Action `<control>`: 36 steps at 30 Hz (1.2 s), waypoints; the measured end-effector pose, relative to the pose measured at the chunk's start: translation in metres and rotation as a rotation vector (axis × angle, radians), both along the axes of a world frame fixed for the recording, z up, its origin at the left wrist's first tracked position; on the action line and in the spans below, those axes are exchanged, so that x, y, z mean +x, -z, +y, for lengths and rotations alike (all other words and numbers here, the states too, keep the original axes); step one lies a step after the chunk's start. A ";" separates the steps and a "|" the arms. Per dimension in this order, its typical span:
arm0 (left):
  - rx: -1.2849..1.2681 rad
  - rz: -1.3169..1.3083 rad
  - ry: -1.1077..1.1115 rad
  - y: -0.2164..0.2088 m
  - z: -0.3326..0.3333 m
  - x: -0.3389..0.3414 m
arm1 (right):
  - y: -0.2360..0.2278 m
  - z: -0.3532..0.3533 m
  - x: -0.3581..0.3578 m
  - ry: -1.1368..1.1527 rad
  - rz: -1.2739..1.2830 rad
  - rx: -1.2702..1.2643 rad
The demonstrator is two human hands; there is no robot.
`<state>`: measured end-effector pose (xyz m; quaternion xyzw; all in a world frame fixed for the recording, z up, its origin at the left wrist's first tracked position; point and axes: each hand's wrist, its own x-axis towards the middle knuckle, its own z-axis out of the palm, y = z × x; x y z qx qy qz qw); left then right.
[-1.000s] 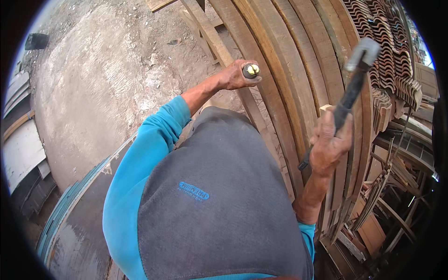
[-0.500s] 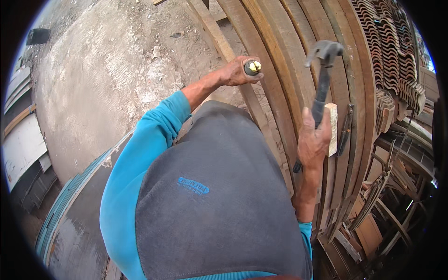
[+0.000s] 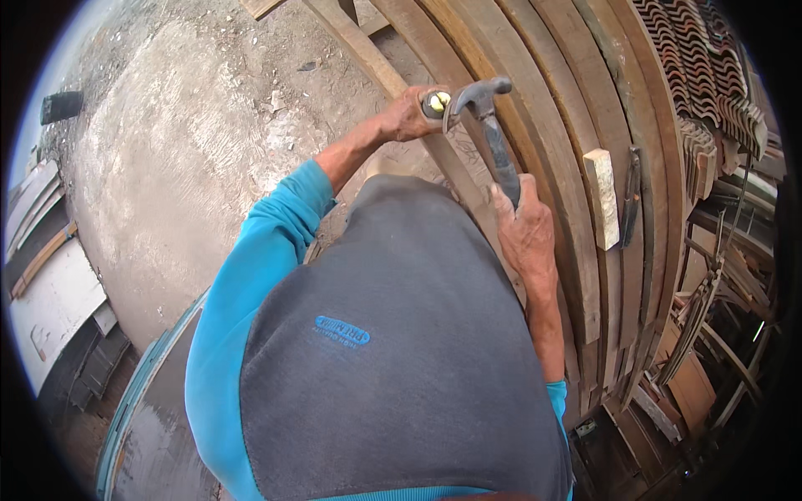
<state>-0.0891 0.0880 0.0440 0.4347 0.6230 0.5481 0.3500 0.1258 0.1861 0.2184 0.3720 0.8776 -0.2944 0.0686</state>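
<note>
My left hand is closed around a short tool handle with a dark rim and a yellow end. That handle is seen end-on, so the rest of the tool is hidden below. In my right hand is a claw hammer, gripped by its dark shaft. The hammer's claw lies right beside the yellow handle end; whether they touch I cannot tell. Both hands are over a narrow wooden beam at the left of a row of planks.
Long wooden planks run side by side to the right. On them lie a pale wood block and a dark slim tool. Stacked roof tiles stand at the far right, above scrap timber. Bare ground spreads to the left.
My right hand has swung the hammer left, bringing its head from over the planks to the handle in my left hand. The left hand keeps its grip. The view has shifted slightly.
</note>
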 end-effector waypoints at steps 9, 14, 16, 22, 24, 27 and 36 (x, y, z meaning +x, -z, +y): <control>-0.034 -0.428 0.135 -0.045 0.009 -0.030 | 0.003 0.048 0.103 0.684 0.365 0.389; -0.202 -0.068 0.193 -0.062 0.036 -0.028 | 0.011 0.075 0.201 1.051 0.323 0.557; -0.215 0.153 0.274 -0.077 0.052 -0.017 | 0.021 0.079 0.236 1.155 0.268 0.586; -0.249 0.429 0.366 -0.075 0.038 0.013 | 0.059 0.113 0.291 1.124 0.148 0.691; -0.146 0.299 0.385 -0.067 0.035 0.009 | 0.063 0.120 0.305 0.978 0.006 0.873; -0.186 0.189 0.295 -0.057 0.035 -0.002 | 0.048 0.126 0.311 0.864 -0.017 0.949; -0.427 0.119 0.036 -0.077 0.060 -0.005 | 0.038 0.124 0.349 0.765 -0.012 0.923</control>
